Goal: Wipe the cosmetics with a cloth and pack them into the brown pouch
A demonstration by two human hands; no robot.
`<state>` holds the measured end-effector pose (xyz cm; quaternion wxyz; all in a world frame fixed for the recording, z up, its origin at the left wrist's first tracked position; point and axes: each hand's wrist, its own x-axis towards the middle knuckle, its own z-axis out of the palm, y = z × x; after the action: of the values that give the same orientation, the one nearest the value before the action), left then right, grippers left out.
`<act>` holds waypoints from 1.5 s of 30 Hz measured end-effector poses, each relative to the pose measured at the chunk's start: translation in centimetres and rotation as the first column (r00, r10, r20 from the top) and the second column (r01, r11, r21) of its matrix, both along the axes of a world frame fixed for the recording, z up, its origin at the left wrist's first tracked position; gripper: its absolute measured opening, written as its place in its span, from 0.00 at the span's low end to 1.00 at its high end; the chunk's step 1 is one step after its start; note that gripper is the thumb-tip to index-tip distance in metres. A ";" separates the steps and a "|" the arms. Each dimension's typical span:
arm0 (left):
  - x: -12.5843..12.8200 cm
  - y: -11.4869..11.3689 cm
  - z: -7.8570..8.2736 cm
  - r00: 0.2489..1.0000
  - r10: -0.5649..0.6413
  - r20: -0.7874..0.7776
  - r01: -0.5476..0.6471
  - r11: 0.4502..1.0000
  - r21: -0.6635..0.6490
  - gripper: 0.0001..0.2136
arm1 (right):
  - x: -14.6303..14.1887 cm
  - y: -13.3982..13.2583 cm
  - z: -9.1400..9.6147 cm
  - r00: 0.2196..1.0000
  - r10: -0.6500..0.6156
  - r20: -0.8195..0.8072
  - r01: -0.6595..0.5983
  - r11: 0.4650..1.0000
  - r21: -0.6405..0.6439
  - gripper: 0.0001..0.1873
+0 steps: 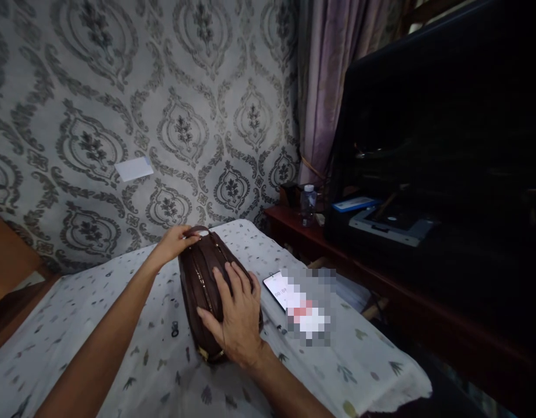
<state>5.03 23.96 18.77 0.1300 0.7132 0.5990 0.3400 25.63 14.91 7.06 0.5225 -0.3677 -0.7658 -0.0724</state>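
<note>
A dark brown leather bag (202, 278) with gold zips lies on a white patterned cloth (154, 360) that covers a table. My left hand (174, 242) pinches the bag's strap at its far end. My right hand (235, 313) rests flat on the bag's near side, fingers spread over the leather. A phone (279, 287) with a lit screen lies on the cloth just right of the bag.
A dark wooden sideboard (381, 284) runs along the right, carrying a clear bottle (308, 204), a large black screen (446, 133) and a flat grey device (394, 223). Patterned wallpaper (163, 116) and a purple curtain (328, 81) stand behind.
</note>
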 end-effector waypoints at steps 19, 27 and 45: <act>-1.3 -1.6 -1.8 0.985 0.102 0.142 -0.096 0.994 -0.045 0.16 | 0.0 0.1 0.0 1.000 -0.016 0.008 0.015 0.999 0.036 0.33; -0.7 -2.5 -1.6 0.966 0.094 0.241 -0.075 0.993 -0.088 0.17 | 0.0 0.1 -0.1 1.000 -0.009 0.005 0.009 1.000 0.021 0.34; 0.5 -3.9 -0.7 0.958 0.096 0.270 -0.063 0.990 -0.128 0.17 | -0.1 0.1 -0.1 1.000 -0.003 0.001 0.003 1.000 0.012 0.33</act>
<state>5.56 20.03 18.04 0.2403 0.6254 0.6222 0.4049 25.56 15.02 7.00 0.5243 -0.3656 -0.7651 -0.0781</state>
